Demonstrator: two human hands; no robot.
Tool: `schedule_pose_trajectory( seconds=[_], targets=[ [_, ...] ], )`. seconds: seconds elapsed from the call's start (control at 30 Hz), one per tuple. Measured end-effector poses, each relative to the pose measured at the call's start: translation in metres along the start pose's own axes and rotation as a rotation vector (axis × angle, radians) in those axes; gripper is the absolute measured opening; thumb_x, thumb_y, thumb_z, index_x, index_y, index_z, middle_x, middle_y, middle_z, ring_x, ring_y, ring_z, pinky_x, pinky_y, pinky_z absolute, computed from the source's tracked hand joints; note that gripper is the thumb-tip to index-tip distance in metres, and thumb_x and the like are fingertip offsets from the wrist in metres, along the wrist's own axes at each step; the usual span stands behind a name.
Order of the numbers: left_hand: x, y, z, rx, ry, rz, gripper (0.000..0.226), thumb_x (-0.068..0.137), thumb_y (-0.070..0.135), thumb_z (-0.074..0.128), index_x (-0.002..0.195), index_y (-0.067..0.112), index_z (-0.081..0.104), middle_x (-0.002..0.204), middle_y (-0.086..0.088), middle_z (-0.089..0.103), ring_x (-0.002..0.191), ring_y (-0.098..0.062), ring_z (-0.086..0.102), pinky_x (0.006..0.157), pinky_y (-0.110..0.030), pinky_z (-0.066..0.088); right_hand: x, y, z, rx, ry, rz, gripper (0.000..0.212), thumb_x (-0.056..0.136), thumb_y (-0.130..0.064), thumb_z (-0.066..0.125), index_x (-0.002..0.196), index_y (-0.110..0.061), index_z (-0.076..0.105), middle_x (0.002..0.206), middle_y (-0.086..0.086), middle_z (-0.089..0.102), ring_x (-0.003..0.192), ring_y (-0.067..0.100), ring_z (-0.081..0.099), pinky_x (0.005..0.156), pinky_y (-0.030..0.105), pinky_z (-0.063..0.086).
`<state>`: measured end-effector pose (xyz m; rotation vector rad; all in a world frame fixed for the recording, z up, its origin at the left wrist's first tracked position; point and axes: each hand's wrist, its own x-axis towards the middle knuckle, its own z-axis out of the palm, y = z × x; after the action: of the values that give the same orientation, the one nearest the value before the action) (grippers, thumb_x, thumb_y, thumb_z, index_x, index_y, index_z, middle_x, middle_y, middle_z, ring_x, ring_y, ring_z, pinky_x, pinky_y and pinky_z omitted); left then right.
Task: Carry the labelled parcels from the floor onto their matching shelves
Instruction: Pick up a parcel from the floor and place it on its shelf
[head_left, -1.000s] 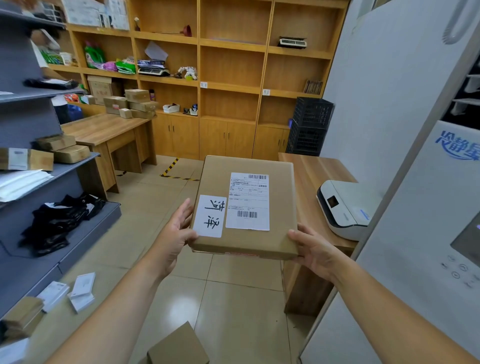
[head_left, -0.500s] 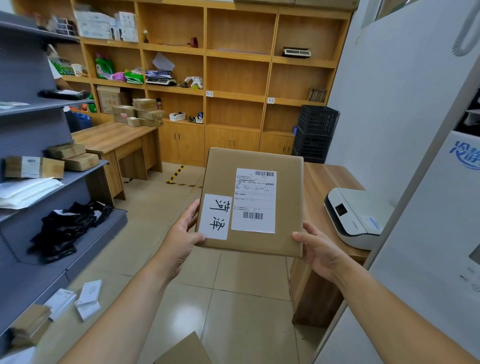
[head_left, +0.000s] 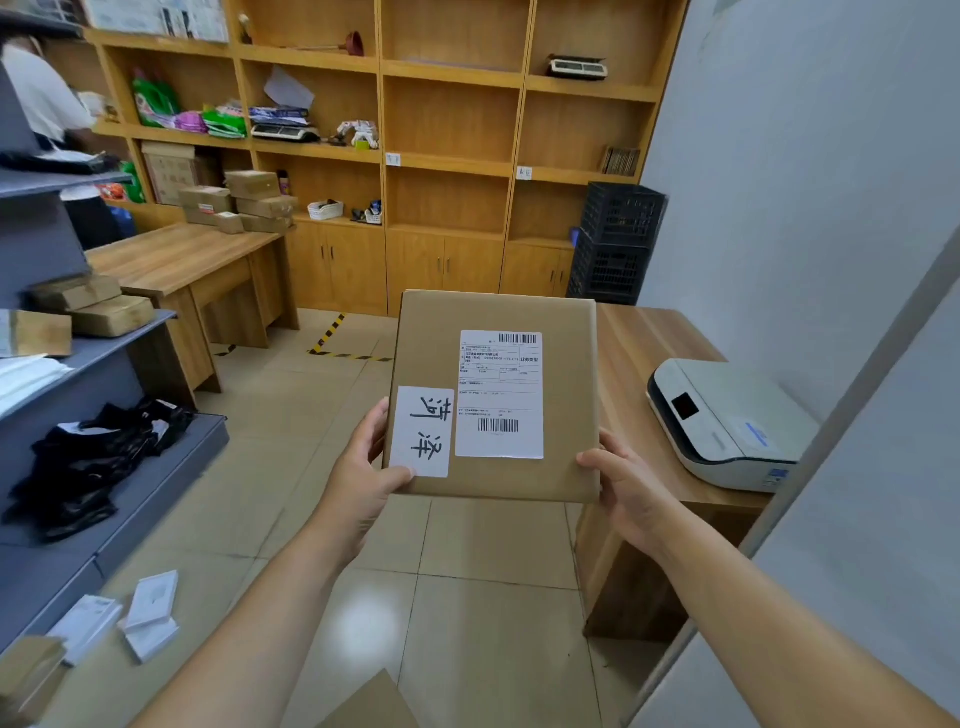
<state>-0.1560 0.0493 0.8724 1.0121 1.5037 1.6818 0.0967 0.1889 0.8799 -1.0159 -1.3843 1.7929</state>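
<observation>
Both hands are up in front of the camera, and between them sits the parcel (head_left: 493, 397), a flat brown cardboard box held above the tiled floor (head_left: 467, 623) with its top face tipped toward the viewer. The left hand (head_left: 363, 480) clasps the lower left corner, thumb pressed over the edge of a white handwritten label (head_left: 422, 431), fingers curled along the box's left side. The right hand (head_left: 631, 491) grips the lower right corner, thumb on top, the other fingers tucked out of sight behind the cardboard. Just beside the handwritten label is a printed shipping label (head_left: 500, 395) with barcodes at top and bottom.

To the left, a grey shelf rack (head_left: 150, 332) carries brown boxes on its middle tier, white packets below those, and a heap of black bags (head_left: 88, 462) on its bottom tier. White packets (head_left: 148, 616) lie on the floor at the foot of the rack. To the right, a wooden table (head_left: 634, 343) carries a white printer (head_left: 727, 421), and the parcel's far right corner overlaps that table in the view. Straight ahead stands a tall wooden shelf unit (head_left: 447, 156), with black crates (head_left: 618, 241) stacked at its right end and a second table (head_left: 182, 254) at the left holding a small stack of brown boxes (head_left: 244, 200).
</observation>
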Motion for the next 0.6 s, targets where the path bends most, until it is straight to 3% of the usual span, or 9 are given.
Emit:
schedule_pose_trajectory(
  seconds=[0.13,0.3,0.47,0.6],
  targets=[
    [0.040,-0.014,0.005,0.027,0.016,-0.017,0.084,0.076,-0.016,0.053,0.141,0.033,0.030,0.134,0.011,0.048,0.126,-0.008,0.043,0.086,-0.022,0.044,0.048,-0.001,-0.004,0.005,0.009,-0.010,0.065,0.067,-0.017,0.063,0.130,-0.023,0.049,0.119,0.004,0.065,0.104,0.022,0.060,0.070,0.030,0.049],
    [0.112,-0.029,0.023,0.068,0.051,-0.025,0.084,0.076,-0.014,0.054,0.141,0.034,0.031,0.133,0.011,0.048,0.126,-0.006,0.042,0.082,-0.018,0.043,0.138,-0.006,-0.016,0.049,-0.008,0.003,0.059,0.069,-0.011,0.058,0.127,-0.019,0.051,0.121,0.006,0.065,0.103,0.023,0.060,0.081,0.036,0.045],
    [0.204,-0.039,0.050,0.093,0.125,-0.029,0.082,0.077,-0.016,0.052,0.142,0.030,0.030,0.133,0.010,0.047,0.123,-0.006,0.042,0.079,-0.016,0.042,0.245,-0.026,-0.036,0.043,-0.028,0.020,0.063,0.063,-0.014,0.056,0.125,-0.022,0.052,0.112,0.002,0.067,0.099,0.021,0.059,0.079,0.033,0.045],
    [0.280,-0.042,0.073,0.090,0.158,-0.032,0.081,0.077,-0.016,0.052,0.143,0.024,0.027,0.138,0.007,0.042,0.125,-0.008,0.040,0.086,-0.019,0.037,0.326,-0.050,-0.054,0.032,-0.048,0.013,0.065,0.063,-0.015,0.057,0.127,-0.022,0.050,0.112,0.001,0.067,0.103,0.023,0.059,0.091,0.041,0.043]
  ],
)
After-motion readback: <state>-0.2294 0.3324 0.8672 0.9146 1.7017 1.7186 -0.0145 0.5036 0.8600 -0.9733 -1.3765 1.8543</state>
